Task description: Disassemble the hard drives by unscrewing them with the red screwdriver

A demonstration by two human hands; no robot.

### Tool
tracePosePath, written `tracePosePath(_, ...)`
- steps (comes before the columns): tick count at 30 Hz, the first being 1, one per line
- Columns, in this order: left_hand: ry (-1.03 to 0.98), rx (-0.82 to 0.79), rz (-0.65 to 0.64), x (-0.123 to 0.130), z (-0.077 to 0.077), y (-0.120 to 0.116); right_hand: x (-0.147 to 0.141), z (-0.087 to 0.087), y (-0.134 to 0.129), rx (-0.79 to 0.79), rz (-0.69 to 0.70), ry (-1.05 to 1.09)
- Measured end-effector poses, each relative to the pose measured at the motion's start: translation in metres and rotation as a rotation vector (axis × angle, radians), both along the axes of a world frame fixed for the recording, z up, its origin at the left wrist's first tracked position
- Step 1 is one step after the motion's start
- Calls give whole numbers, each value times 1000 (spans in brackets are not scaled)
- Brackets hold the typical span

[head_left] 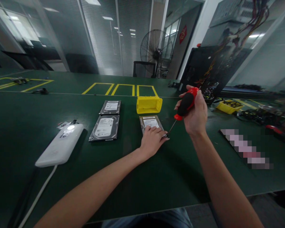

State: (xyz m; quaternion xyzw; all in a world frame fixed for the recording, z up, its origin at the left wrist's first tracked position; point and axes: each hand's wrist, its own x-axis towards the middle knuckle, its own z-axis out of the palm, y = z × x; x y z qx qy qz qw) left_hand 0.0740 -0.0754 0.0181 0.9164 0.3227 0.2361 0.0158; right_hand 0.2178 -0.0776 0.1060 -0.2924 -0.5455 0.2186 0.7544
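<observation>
A hard drive [151, 121] with a white label lies on the green table in front of me. Over its near right part rests my left hand [153, 140], fingers curled on it and gripping it, hiding its near part. My right hand [196, 110] is closed round the red and black handle of a screwdriver [186, 104]. The screwdriver's shaft slants down to the left, its tip at the drive's near right corner beside my left fingers. Whether the tip sits in a screw is too small to tell. Just behind the drive lies a yellow plastic bin [149, 105], its opening facing me.
To the left lie another hard drive [104, 127] and a drive [110, 107] behind it. A white corded device [61, 145] is further left. Right: an open computer case [204, 66] with hanging cables, a yellow tray [229, 107], a red-handled tool [280, 133] and a blurred-out strip [245, 148].
</observation>
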Motion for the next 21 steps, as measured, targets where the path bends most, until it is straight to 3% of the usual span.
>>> tracePosePath(7, -4, -13, 3, 0, 1, 0, -2, 3, -2, 19, 19, 48)
tracePosePath(21, -37, -33, 15, 0, -4, 2, -4, -3, 1, 42, -8, -141)
